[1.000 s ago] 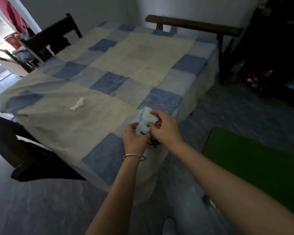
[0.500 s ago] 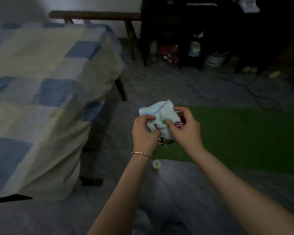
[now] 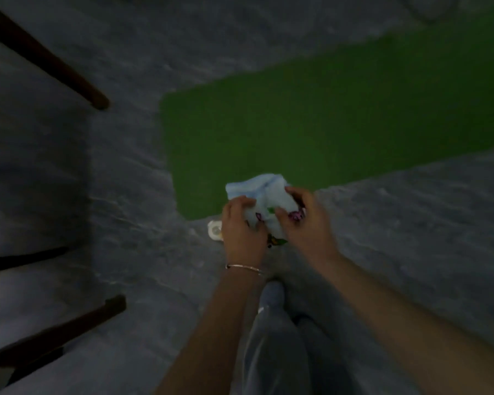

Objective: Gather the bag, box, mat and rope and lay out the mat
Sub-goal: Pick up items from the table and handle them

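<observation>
Both my hands hold a small white and pale-blue bag (image 3: 265, 195) printed with pink and green figures, bunched up in front of me. My left hand (image 3: 241, 226) grips its left side, and my right hand (image 3: 305, 220) pinches its right side. Beyond it a green mat (image 3: 340, 121) lies flat on the grey floor, reaching toward the upper right. The bag hangs over the mat's near corner. No box or rope shows.
A small white round object (image 3: 215, 230) lies on the floor just left of my left hand. Dark wooden bed legs (image 3: 49, 58) and rails (image 3: 54, 334) stand at the left. My grey-trousered leg (image 3: 274, 337) is below my hands.
The view swung from the quilted bed down to the floor and mat. Both hands kept hold of the bag and carried it away from the bed, over the mat's near corner.
</observation>
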`<state>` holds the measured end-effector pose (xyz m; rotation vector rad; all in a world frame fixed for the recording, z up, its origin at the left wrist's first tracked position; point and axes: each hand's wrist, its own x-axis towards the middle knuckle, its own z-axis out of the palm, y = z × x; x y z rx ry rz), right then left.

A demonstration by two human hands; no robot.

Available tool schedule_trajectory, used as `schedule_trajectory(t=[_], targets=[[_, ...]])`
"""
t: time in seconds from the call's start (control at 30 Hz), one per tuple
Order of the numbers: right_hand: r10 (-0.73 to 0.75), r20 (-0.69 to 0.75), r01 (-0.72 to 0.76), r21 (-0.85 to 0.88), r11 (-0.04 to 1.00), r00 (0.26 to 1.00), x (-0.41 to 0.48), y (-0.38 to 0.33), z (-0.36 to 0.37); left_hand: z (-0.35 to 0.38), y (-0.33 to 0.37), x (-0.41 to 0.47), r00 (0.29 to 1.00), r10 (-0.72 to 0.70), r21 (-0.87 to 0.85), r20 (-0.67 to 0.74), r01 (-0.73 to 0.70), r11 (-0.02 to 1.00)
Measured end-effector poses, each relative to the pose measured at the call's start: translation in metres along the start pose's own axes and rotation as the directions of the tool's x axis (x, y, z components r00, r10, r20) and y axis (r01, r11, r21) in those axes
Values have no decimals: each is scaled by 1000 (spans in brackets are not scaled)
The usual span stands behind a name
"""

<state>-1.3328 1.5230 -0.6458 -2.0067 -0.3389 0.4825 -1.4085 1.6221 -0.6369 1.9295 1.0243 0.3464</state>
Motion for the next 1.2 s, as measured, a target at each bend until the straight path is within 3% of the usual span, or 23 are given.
schedule_trajectory(t=[0.33,0.57,0.7,0.87,1.07,1.2], targets=[[123,-54,-128,-86,988,991,54,232,90,167,-186,38,995,102,134,24,-104,985],[49,43,-43,-139,989,998,69,335,155,221,-301,57,991,122,211,54,-131,969],[77,115,-59,-151,987,990,74,357,179,227,-335,64,992,105,227,66,-118,967],[181,236,-115,-268,957,955,74,380,186,235,-367,58,946,-217,369,239,119,922],[275,302,-173,-324,930,913,71,374,171,232,-354,40,958,-173,310,228,97,946],[209,238,-136,-290,947,949,68,339,148,216,-326,25,962,-183,227,205,135,964]])
